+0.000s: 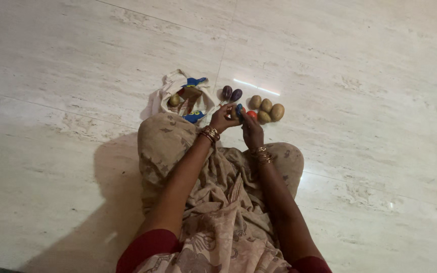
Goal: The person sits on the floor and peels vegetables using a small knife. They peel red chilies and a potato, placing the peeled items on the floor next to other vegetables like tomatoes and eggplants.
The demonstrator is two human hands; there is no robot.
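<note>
Two hands meet just past my knees: my left hand [222, 120] pinches a small blue thing [239, 109], my right hand [252, 130] rests by a red tomato [252, 114], its grip unclear. Beyond lie four potatoes [266, 108], two purple eggplants [231, 93] and, left, a cloth bag [185, 93].

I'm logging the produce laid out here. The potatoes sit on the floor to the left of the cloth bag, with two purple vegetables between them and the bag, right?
Not quite. The head view shows the potatoes on the floor to the right of the cloth bag, not the left. The two purple vegetables do lie between them and the bag.
</note>
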